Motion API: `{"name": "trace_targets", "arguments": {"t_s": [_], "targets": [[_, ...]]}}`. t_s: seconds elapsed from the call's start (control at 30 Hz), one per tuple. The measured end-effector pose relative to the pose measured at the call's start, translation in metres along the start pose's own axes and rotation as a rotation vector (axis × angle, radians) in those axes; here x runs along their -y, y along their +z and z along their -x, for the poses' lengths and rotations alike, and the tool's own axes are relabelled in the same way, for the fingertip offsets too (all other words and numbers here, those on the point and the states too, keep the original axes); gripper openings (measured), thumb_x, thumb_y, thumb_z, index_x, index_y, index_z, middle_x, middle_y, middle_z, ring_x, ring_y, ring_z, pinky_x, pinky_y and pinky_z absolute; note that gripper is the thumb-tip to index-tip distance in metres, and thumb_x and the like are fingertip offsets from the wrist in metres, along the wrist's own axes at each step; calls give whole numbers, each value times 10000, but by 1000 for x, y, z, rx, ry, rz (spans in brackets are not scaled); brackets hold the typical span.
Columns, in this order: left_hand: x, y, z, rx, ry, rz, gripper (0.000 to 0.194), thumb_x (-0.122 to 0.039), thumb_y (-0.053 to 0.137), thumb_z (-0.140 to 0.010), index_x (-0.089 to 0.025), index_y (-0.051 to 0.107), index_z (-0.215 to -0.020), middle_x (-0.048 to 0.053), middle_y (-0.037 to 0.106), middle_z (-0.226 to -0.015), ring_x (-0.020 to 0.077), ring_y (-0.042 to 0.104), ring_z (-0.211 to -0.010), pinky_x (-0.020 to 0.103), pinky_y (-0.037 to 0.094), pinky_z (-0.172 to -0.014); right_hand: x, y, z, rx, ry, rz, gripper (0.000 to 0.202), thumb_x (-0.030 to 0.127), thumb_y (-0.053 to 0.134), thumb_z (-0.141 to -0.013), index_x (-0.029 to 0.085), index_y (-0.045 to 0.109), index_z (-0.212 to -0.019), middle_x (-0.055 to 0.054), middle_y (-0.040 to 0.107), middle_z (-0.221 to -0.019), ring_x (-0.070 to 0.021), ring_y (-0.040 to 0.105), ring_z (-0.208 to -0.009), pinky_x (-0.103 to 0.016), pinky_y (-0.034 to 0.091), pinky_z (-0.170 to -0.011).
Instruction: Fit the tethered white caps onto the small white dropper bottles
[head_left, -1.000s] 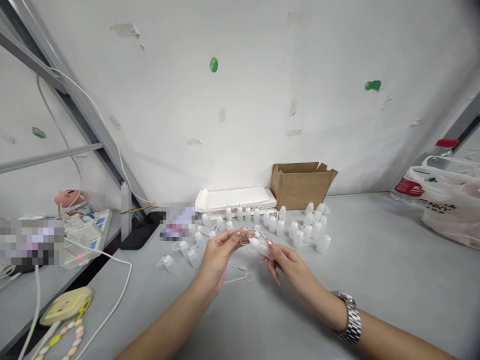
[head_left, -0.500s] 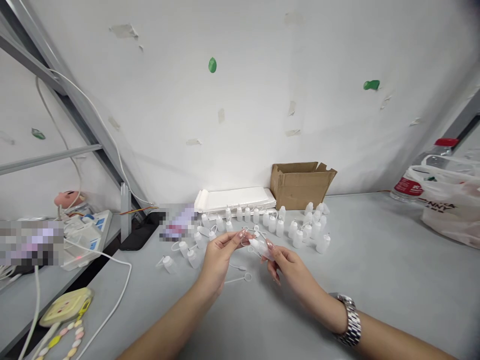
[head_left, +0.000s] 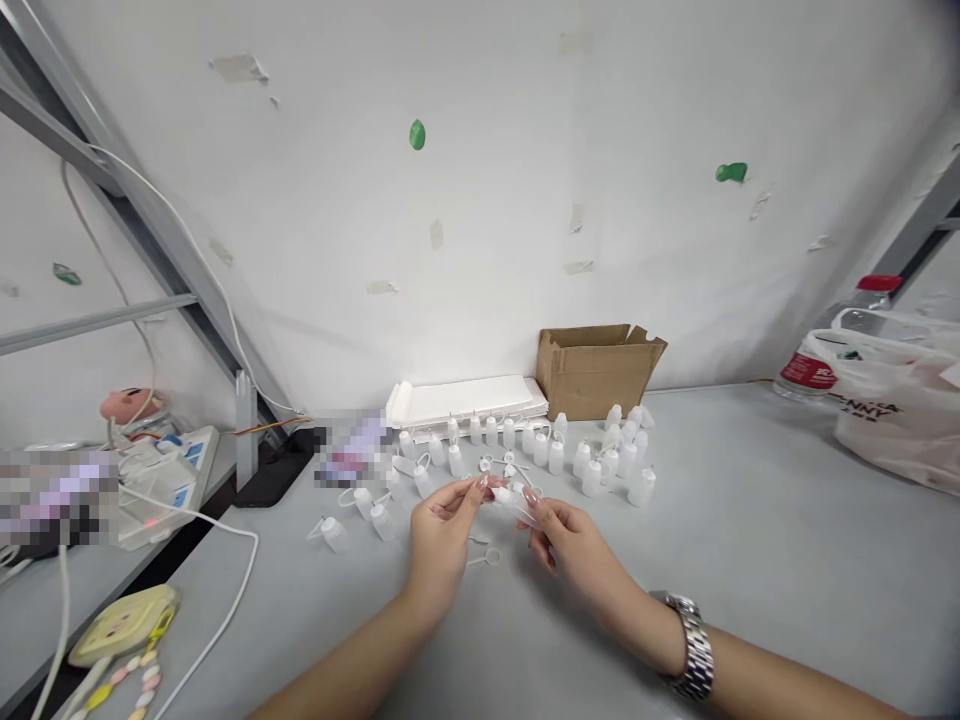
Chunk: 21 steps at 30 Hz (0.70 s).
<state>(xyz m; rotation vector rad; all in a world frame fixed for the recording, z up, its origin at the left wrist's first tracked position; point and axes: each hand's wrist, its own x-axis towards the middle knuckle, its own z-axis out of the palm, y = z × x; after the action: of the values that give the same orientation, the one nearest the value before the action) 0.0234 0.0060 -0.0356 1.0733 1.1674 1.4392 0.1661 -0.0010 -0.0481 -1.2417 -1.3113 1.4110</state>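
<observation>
My right hand (head_left: 574, 535) grips a small translucent squeeze bottle (head_left: 525, 508), which lies tilted with its white nozzle end toward the left. At that end, the thumb and fingers of my left hand (head_left: 446, 525) are pinched together; they partly hide the tip and whatever small part they hold. Loose white ring straps (head_left: 491, 557) lie on the table just below the hands. Around and behind them stand several similar small bottles (head_left: 592, 478), some with thin tips and some with looped straps.
An open cardboard box (head_left: 600, 375) stands against the wall beside a stack of white flat packs (head_left: 469, 395). To the left are a power strip (head_left: 187, 480), white cables and a yellow case (head_left: 124, 625). A plastic bag (head_left: 892, 420) and a large bottle (head_left: 810, 370) stand at right.
Both hands have sunk slightly, still together at the squeeze bottle. The whole view has shifted a little, so the background sits slightly farther left.
</observation>
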Motion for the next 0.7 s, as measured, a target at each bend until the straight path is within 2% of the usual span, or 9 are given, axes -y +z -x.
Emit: {"name": "trace_targets", "arguments": {"t_s": [0.13,0.33,0.47,0.7], "targets": [[0,0,2,15,0,-12,213,-356,674,-709,-170,734,-794,67,741,-845,237,651,-865,324,469,-826,0,-3,-2,29,-7,-45,508,663,438,-765,176,518,-645,62,402,-410,-96,344,-386,-254,302,-454],[-10,-4,-5,82,-5,151,215,-369,678,-710,-176,739,-784,69,736,-895,233,618,-979,340,410,-935,11,-4,-1,194,8,-261,467,621,531,-738,156,574,-714,14,550,-513,-111,476,-473,-257,381,-544],[-17,-4,-8,104,-48,243,250,-402,685,-698,-163,739,-746,77,738,-854,239,626,-955,369,407,-944,14,-2,1,199,39,-297,461,607,548,-734,148,586,-702,15,554,-501,-102,467,-464,-255,381,-545],[-12,-7,-10,108,-44,112,190,-338,721,-663,-172,741,-751,67,740,-850,237,617,-947,349,414,-924,12,-2,-1,184,36,-301,463,606,567,-721,144,582,-699,23,545,-495,-95,453,-460,-249,361,-537]]}}
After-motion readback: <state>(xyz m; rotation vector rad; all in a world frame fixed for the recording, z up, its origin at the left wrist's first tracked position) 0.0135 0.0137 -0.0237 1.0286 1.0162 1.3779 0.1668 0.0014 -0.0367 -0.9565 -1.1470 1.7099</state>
